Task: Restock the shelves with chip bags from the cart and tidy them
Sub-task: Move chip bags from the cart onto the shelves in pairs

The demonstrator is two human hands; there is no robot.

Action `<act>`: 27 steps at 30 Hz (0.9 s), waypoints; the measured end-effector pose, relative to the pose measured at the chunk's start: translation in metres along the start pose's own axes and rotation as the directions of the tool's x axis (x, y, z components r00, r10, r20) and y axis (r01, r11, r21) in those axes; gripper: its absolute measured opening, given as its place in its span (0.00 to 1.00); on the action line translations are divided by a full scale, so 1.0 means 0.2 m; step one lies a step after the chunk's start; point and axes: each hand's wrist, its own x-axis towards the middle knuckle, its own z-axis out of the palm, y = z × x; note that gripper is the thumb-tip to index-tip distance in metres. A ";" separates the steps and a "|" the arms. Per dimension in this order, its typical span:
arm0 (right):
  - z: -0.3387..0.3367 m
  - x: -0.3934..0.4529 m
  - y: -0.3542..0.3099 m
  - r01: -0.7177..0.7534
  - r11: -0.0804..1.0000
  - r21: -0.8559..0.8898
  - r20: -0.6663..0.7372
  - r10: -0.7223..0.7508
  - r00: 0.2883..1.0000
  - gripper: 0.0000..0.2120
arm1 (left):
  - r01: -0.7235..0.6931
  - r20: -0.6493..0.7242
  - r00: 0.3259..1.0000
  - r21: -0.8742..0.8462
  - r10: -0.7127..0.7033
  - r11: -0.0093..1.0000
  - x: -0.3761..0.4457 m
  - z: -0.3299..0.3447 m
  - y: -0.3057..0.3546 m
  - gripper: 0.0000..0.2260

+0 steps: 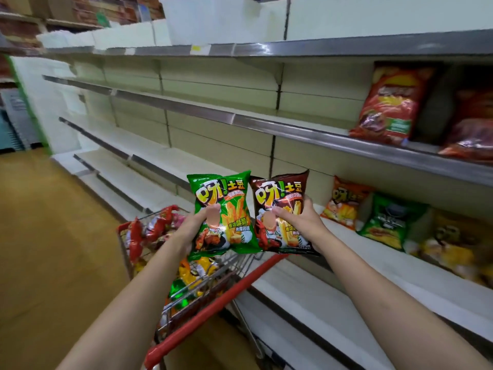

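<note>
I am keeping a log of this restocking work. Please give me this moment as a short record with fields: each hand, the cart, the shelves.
left hand: left hand grips a green chip bag, upright
right hand: right hand grips a dark brown chip bag, upright, beside the green one
cart: red-handled wire shopping cart below the hands, holding more bags
shelves: orange chip bag and green bag with dark label on the lower shelf; red chip bag on the shelf above
</note>
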 end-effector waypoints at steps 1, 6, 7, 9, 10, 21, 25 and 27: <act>-0.05 -0.04 0.02 -0.007 1.000 0.005 -0.031 0.007 0.999 0.42 | 0.006 0.033 0.999 0.003 -0.006 1.000 0.02 0.04 -0.01 0.32; -0.28 -0.24 0.12 -0.061 0.998 -0.013 -0.185 0.058 0.981 0.47 | 0.045 0.208 0.977 0.007 -0.045 0.999 0.03 0.28 -0.06 0.42; -0.33 -0.28 0.13 -0.080 0.997 -0.007 -0.215 0.076 0.974 0.46 | 0.040 0.242 0.969 0.011 -0.042 0.999 0.01 0.33 -0.06 0.39; -0.41 -0.36 0.16 -0.094 0.996 0.002 -0.263 0.092 0.960 0.43 | 0.040 0.312 0.949 0.007 -0.040 0.999 -0.04 0.43 -0.05 0.35; -0.45 -0.39 0.17 -0.102 0.995 0.007 -0.282 0.099 0.954 0.42 | 0.047 0.335 0.941 0.001 -0.044 0.999 -0.05 0.47 -0.05 0.35; -0.71 -0.70 0.22 -0.129 0.992 0.014 -0.350 0.126 0.928 0.42 | 0.013 0.448 0.892 0.091 -0.052 0.996 -0.29 0.74 -0.04 0.24; -0.82 -0.90 0.28 -0.165 0.986 0.018 -0.354 0.161 0.921 0.41 | 0.027 0.475 0.876 0.136 -0.089 0.990 -0.43 0.88 -0.10 0.11; -0.89 -1.01 0.32 -0.178 0.984 0.026 -0.369 0.175 0.913 0.41 | 0.036 0.499 0.860 0.145 -0.105 0.989 -0.51 0.95 -0.14 0.13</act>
